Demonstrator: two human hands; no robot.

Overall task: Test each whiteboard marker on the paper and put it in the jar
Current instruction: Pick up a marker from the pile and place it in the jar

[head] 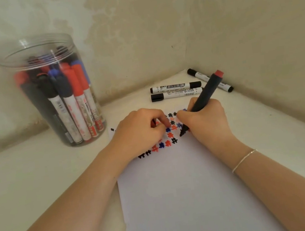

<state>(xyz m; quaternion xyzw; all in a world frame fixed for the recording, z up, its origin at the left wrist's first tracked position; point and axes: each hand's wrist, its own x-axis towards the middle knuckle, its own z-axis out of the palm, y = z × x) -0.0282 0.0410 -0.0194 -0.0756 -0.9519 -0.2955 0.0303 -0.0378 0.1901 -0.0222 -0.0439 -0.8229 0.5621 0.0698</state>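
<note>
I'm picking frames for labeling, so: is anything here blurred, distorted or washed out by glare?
Head view: soft, even light, no harsh glare; the jar is blurred, its marker labels unreadable; wide-angle bending curves the table edge; the marker in the right hand and the paper stay fairly sharp.

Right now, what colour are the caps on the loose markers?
Black, on all three loose markers; head view.

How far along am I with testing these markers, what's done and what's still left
Mostly done: the jar is packed with markers, and rows of black, red and blue test marks fill the top of the paper. In hand: your right hand holds a dark marker, tip on the paper, while the left hand steadies the sheet. Left: three black-capped markers lie by the wall.
</note>
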